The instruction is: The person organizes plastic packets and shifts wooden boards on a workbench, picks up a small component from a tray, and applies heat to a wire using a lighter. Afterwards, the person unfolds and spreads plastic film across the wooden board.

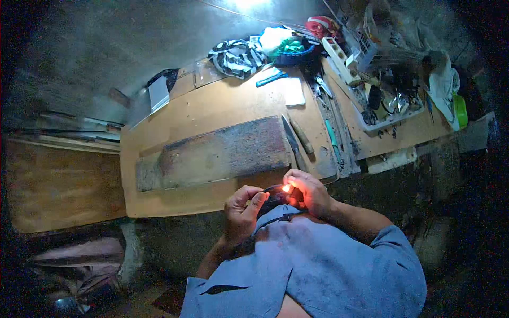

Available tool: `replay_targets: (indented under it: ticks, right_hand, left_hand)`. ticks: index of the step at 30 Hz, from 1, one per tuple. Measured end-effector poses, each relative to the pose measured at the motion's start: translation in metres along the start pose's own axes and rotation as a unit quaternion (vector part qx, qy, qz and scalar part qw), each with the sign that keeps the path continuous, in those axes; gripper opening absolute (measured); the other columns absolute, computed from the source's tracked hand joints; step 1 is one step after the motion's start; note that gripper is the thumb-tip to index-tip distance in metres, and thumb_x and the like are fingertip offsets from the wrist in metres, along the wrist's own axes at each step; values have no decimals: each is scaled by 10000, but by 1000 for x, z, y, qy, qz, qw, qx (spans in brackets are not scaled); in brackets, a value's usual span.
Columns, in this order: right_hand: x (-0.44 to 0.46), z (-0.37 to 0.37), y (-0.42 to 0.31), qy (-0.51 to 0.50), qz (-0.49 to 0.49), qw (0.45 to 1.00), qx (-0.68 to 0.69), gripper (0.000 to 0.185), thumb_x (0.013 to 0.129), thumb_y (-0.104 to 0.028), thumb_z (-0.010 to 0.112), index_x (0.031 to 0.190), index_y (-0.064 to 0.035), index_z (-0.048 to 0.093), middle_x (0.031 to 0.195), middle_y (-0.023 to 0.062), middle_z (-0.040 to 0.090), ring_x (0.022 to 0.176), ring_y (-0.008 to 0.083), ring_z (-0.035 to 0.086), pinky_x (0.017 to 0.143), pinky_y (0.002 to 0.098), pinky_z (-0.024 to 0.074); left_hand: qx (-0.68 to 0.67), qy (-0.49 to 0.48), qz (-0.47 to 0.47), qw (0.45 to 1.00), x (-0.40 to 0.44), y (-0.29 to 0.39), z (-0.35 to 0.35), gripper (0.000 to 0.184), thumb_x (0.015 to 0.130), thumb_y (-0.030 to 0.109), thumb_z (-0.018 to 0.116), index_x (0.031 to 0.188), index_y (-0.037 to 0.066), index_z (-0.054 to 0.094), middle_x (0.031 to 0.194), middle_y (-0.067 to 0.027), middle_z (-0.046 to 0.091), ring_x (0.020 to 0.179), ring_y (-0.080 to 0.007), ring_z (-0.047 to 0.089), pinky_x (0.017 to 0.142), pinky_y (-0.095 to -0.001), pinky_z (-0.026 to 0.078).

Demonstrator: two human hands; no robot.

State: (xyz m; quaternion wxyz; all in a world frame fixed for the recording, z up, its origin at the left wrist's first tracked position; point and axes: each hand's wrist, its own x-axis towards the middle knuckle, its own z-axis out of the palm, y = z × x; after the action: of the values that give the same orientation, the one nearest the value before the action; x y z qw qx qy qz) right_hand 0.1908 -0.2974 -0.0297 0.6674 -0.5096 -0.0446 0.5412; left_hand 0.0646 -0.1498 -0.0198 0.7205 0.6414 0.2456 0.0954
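Observation:
My left hand (245,208) is closed, with thumb and forefinger pinching a thin dark strip (273,188) that looks like a cord or strap. The strip arches across to my right hand (310,195). A small orange flame (287,188) burns at the fingers of my right hand and lights them red. They are wrapped around what appears to be a lighter, its body mostly hidden. Both hands are close together in front of my blue shirt, just off the near edge of the table.
On the wooden table (212,204) lies a worn dark board (222,151), with a knife (291,139) and a wooden rod (301,135) beside it. Farther back are a blue-handled tool (271,78), a white pad (294,91) and a striped bag (237,58). A cluttered tray (389,123) stands right.

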Motion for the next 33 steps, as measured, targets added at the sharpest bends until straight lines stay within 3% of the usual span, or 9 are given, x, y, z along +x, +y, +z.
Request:
replay_targets:
  ticks: [3, 17, 19, 33]
  right_hand:
    - [-1, 2, 2, -4, 4, 998, 56, 165, 909, -235, 414, 848, -105, 496, 668, 9, 491, 530, 94, 448, 451, 235, 336]
    - [-3, 0, -3, -4, 12, 1000, 10, 164, 904, -250, 430, 849, -109, 494, 669, -1, 480, 548, 93, 453, 466, 233, 336]
    - [-3, 1, -3, -3, 12, 1000, 9, 159, 905, -246, 432, 851, -109, 493, 678, 0, 483, 548, 94, 452, 468, 232, 337]
    - [-3, 1, -2, -8, 22, 999, 26, 152, 909, -236, 426, 856, -113, 495, 707, -1, 489, 547, 93, 446, 478, 229, 346]
  left_hand:
    - [-18, -1, -7, 1000, 0, -1, 1, 106, 889, 108, 594, 867, 5, 610, 802, -16, 617, 748, -67, 545, 678, -211, 442]
    - [-70, -29, -30, 997, 2, -3, -2, 128, 907, 114, 563, 919, -11, 589, 848, -49, 642, 783, -94, 581, 742, -227, 465]
    - [-62, -30, -24, 997, 3, -5, -3, 111, 902, 111, 556, 903, 6, 594, 843, -89, 659, 784, -152, 611, 753, -304, 489]
    - [-103, -38, -36, 993, 2, -10, -3, 117, 902, 126, 554, 897, 13, 586, 838, -90, 648, 778, -168, 606, 750, -314, 490]
